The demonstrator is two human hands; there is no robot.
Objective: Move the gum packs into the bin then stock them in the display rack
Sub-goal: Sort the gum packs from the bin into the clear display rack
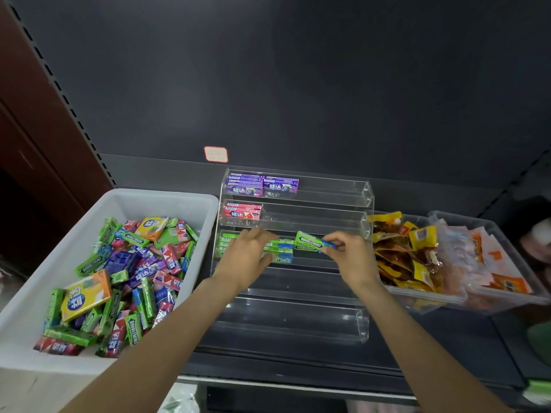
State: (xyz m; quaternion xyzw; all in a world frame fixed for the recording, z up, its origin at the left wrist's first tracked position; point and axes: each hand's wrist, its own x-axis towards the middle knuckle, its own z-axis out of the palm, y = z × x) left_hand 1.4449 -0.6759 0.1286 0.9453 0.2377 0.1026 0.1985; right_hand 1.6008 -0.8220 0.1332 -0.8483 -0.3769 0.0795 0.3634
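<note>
Right hand (pixel 347 253) around two green packs (pixel 308 244)

surface: dark shelf (pixel 155 177) carrying everything | left: white bin (pixel 167 201) sitting on it | centre: clear display rack (pixel 365 192) standing beside the bin | right: two clear tubs (pixel 489 231) of snack packets resting side by side

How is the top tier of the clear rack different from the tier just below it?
The top tier holds purple packs in two stacks side by side; the second tier holds red packs in a single stack. The purple row reaches further right. In both tiers the packs sit at the left end.
</note>
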